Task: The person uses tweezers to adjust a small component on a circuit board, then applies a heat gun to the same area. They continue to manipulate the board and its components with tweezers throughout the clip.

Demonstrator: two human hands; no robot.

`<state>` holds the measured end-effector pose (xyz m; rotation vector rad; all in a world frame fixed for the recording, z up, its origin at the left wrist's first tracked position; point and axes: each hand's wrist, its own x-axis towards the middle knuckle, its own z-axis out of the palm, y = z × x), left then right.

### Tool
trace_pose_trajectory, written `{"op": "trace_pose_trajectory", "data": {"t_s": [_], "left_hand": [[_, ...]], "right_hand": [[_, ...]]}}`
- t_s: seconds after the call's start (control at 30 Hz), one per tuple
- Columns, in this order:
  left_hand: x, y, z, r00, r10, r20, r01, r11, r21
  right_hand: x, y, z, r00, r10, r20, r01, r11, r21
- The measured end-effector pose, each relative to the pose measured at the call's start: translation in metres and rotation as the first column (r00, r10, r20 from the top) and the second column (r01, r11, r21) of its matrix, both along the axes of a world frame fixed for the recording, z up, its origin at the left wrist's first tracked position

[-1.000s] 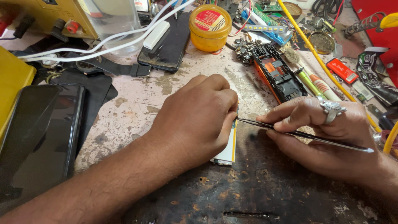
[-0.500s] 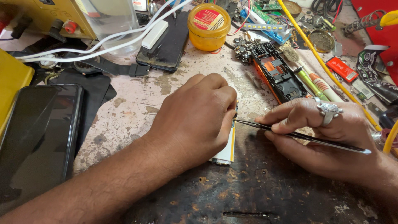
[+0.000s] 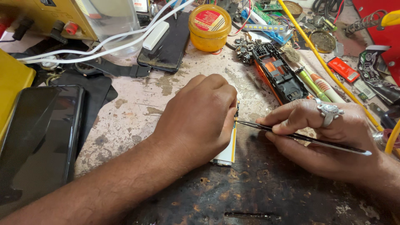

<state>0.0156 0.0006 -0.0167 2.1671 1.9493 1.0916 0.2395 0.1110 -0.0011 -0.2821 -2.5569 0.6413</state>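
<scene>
A flat circuit board (image 3: 228,146) is pinned under the curled left hand (image 3: 200,118); thin metal tweezers (image 3: 300,136) are pinched by the right hand (image 3: 329,135), tips at the board's edge.

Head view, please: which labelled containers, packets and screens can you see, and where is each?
Yellow round tub, red label on its lid: top centre.
Small red flat packet: far right.
Large dark phone screen: left edge.
Dark phone, face up, under white cables: upper centre-left.

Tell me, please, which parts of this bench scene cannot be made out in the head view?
- Circuit board: mostly hidden under the left hand.
- Tweezers tip: its contact spot on the board is too small to tell.
- Dark phone: cut off by the left edge.
- Yellow tin: contents hidden by its lid.
</scene>
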Motion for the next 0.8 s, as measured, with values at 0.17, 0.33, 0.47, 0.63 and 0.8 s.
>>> {"op": "trace_pose_trajectory", "data": {"t_s": [0.17, 0.33, 0.47, 0.63, 0.8], "left_hand": [[-0.0006, 0.0008, -0.0018, 1.000, -0.007, 0.011, 0.007, 1.000, 0.018], [-0.0014, 0.0016, -0.0019, 1.000, -0.011, 0.025, 0.011, 1.000, 0.027], [-0.0016, 0.0026, -0.0025, 1.000, -0.014, 0.027, 0.013, 1.000, 0.023], [-0.0007, 0.0035, -0.0036, 0.999, 0.000, 0.032, -0.001, 0.999, 0.035], [-0.0006, 0.0041, -0.0034, 0.999, 0.011, 0.043, -0.012, 1.000, 0.012]], "right_hand": [[0.0011, 0.0016, -0.0009, 1.000, 0.009, -0.004, -0.009, 1.000, -0.009], [0.0014, 0.0023, -0.0016, 1.000, 0.018, -0.003, -0.018, 1.000, -0.024], [0.0019, 0.0028, -0.0014, 1.000, 0.017, 0.004, -0.017, 1.000, -0.013], [0.0024, 0.0032, -0.0025, 1.000, 0.021, 0.001, -0.021, 1.000, -0.017], [0.0025, 0.0031, -0.0018, 0.999, 0.033, 0.004, -0.033, 0.998, -0.046]]}}
